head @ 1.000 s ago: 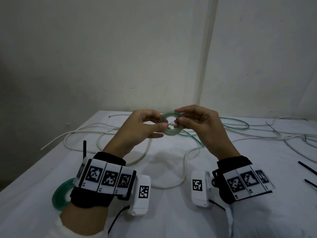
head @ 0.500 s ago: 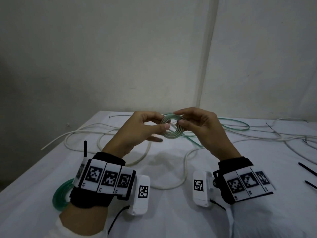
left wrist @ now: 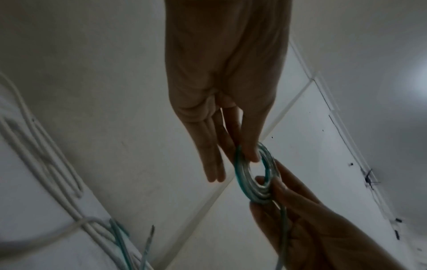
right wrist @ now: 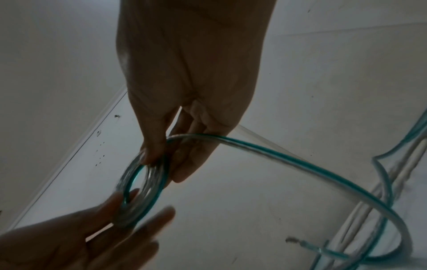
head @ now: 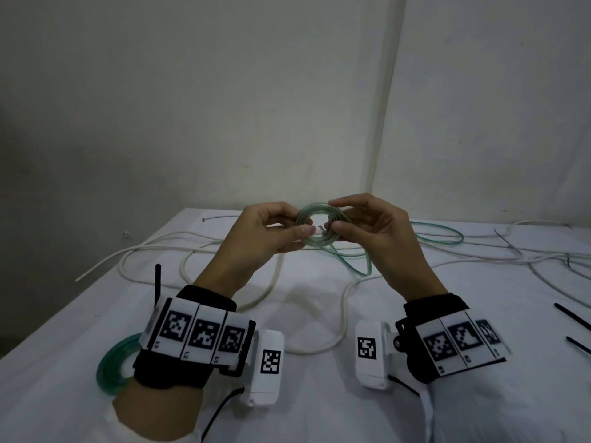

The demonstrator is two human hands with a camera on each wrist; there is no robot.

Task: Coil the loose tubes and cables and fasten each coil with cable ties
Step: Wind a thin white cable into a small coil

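Coil [head: 320,227] turned, pinched between both grips

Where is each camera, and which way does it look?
Head: on the head, looking down at both hands, wristbands and white table.
Left wrist: along the left hand toward the small coil of clear green-striped tube.
Right wrist: along the right hand at that coil.
All share the coil and both hands.

Dim, plain room: bare off-white walls [head: 224,107] meeting at a pale vertical corner strip [head: 388,100], left side falling into shadow, white cloth-covered bench [head: 313,394] below, small dark specks on the wall surface in the wrist views.
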